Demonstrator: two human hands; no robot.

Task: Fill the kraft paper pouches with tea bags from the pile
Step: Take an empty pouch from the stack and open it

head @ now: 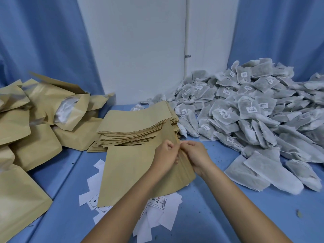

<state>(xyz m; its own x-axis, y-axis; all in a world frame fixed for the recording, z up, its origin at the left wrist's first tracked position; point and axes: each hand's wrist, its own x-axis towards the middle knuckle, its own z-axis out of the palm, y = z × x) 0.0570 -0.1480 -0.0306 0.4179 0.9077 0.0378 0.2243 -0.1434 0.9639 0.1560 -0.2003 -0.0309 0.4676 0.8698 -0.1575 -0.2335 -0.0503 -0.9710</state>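
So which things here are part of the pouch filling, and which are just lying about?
In the job:
kraft pouch pinched by left hand and right hand
flat pouch stack
tea bag pile
filled pouches

Lying about:
white paper slips
blue curtains

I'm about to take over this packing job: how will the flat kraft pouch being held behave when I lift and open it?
The kraft pouch probably handles as light and bendy: it curves where the left hand and right hand pinch its edge. Likely it slides easily off the stack of flat pouches, and creases rather than breaks.
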